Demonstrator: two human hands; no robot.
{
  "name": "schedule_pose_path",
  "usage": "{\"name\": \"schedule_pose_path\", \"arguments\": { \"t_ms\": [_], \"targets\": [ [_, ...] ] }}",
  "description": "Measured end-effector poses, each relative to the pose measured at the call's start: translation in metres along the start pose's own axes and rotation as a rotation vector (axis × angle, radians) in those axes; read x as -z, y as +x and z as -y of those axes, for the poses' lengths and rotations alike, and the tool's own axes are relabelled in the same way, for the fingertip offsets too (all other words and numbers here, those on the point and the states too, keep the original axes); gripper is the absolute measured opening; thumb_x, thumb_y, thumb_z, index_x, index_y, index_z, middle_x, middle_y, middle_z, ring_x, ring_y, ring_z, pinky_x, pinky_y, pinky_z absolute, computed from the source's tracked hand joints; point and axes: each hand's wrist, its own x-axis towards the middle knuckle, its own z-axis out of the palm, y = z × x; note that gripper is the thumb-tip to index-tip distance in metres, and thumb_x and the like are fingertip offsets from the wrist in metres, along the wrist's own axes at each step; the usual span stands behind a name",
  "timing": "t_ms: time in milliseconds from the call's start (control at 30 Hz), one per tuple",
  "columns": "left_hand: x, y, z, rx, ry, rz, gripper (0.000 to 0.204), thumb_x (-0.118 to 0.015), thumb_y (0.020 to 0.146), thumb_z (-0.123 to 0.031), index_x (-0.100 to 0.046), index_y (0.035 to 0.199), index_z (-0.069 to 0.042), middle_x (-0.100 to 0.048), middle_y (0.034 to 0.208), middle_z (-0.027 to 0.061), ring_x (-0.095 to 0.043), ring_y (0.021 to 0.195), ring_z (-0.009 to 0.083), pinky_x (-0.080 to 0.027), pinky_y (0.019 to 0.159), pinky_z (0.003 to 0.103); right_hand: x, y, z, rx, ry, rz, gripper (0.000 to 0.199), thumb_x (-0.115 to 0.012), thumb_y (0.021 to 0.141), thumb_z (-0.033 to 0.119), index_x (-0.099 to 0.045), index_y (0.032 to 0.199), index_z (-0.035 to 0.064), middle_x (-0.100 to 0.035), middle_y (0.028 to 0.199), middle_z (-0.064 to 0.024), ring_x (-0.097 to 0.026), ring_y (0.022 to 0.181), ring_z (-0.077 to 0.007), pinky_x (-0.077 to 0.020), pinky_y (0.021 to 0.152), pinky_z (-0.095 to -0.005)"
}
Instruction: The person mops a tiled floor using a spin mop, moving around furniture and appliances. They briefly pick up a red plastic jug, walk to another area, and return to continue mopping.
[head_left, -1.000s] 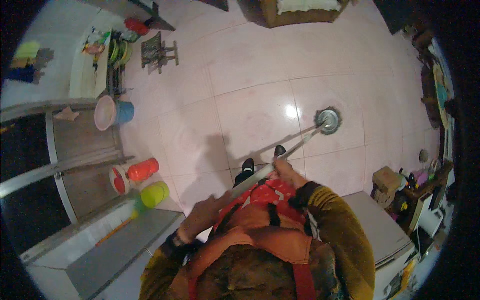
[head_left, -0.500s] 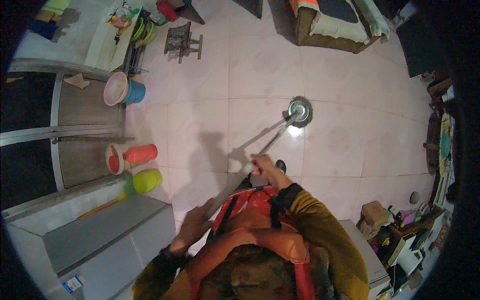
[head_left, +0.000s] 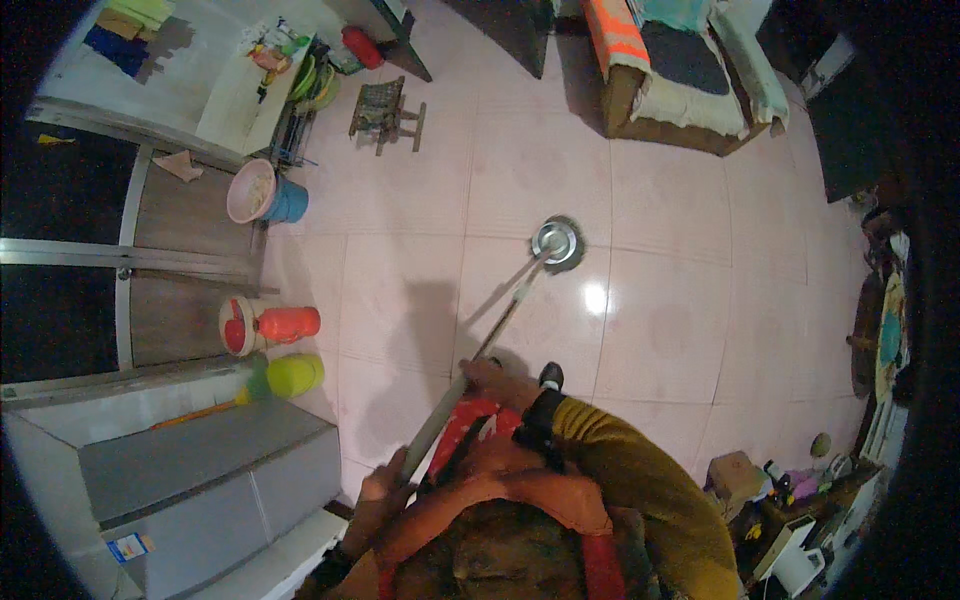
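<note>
A spin mop (head_left: 508,306) with a long pale handle slants across the view, from low on the left up to the middle of the floor. Its round silver disc with a grey fringe rests flat on the pinkish tiles (head_left: 530,170). My right hand (head_left: 497,386) is wrapped round the handle at mid-length, in front of my red and orange apron (head_left: 520,475). Farther down, near the handle's upper end, my left hand (head_left: 377,492) grips it too. One dark shoe (head_left: 551,376) shows just beyond my right hand.
Along the left stand a grey fridge-like cabinet (head_left: 210,460), a yellow-green bucket (head_left: 296,374), a red container (head_left: 290,323) and a blue bucket (head_left: 288,202). A small stool (head_left: 378,108) and a cloth-covered sofa (head_left: 675,125) are farther off. A cardboard box (head_left: 735,478) lies at right.
The mop head has slid left and slightly nearer across the tiles. Both hands have drawn back toward me and left with the handle, and the whole view has shifted a little.
</note>
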Motion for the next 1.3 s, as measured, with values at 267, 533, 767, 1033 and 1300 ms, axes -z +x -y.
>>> {"name": "schedule_pose_path", "arguments": {
  "t_ms": [267, 533, 767, 1033, 1300],
  "targets": [
    [0.05, 0.074, -0.036, -0.211, 0.067, 0.153, 0.077, -0.064, 0.075, -0.022, -0.032, 0.142, -0.004, -0.061, 0.091, 0.0239, -0.061, 0.086, 0.0399, -0.049, 0.076, 0.046, 0.068, 0.053, -0.012, -0.435, 0.25, -0.252, 0.05, -0.069, 0.081, 0.033, -0.051, 0.107, -0.0051, -0.06, 0.072, -0.0126, -0.062, 0.068, -0.027, -0.0519, 0.059, -0.0424],
    [0.055, 0.255, -0.114, -0.706, -0.12, -0.137, 0.049, -0.056, 0.083, -0.018, -0.046, 0.125, 0.005, -0.059, 0.083, 0.0228, -0.061, 0.073, 0.0403, -0.05, 0.067, 0.048, 0.274, 0.096, -0.012, -0.169, 0.044, -0.505, 0.03, -0.051, 0.089, 0.028, -0.054, 0.095, -0.0015, -0.06, 0.081, -0.0137, -0.061, 0.07, -0.0266, -0.0553, 0.063, -0.0462],
    [0.116, 0.26, -0.03, -0.368, -0.098, -0.166, 0.049, -0.053, 0.087, -0.017, -0.04, 0.133, -0.011, -0.058, 0.082, 0.0179, -0.06, 0.074, 0.0377, -0.049, 0.062, 0.048, 0.228, 0.175, 0.028, -0.266, -0.061, 0.043, 0.022, -0.067, 0.075, 0.015, -0.051, 0.084, 0.0025, -0.057, 0.074, -0.0111, -0.06, 0.064, -0.0284, -0.0477, 0.055, -0.0399],
    [0.134, 0.111, 0.011, 0.291, -0.307, -0.075, 0.061, -0.061, 0.078, -0.008, -0.04, 0.135, -0.014, -0.06, 0.089, 0.0202, -0.059, 0.081, 0.0419, -0.048, 0.07, 0.049, 0.061, 0.236, 0.053, -0.514, 0.107, 0.644, 0.033, -0.064, 0.085, 0.031, -0.059, 0.092, -0.0008, -0.062, 0.079, -0.0115, -0.064, 0.07, -0.0217, -0.0512, 0.052, -0.0338],
    [0.096, 0.158, -0.026, 0.339, -0.795, -0.195, 0.062, -0.062, 0.08, -0.021, -0.038, 0.135, -0.007, -0.06, 0.097, 0.0256, -0.06, 0.087, 0.0446, -0.048, 0.075, 0.048, 0.081, 0.262, 0.056, -0.649, 0.331, 0.319, 0.026, -0.064, 0.085, 0.032, -0.058, 0.084, 0.0064, -0.056, 0.079, -0.0075, -0.056, 0.074, -0.0168, -0.0497, 0.06, -0.0345]
  ]
}}
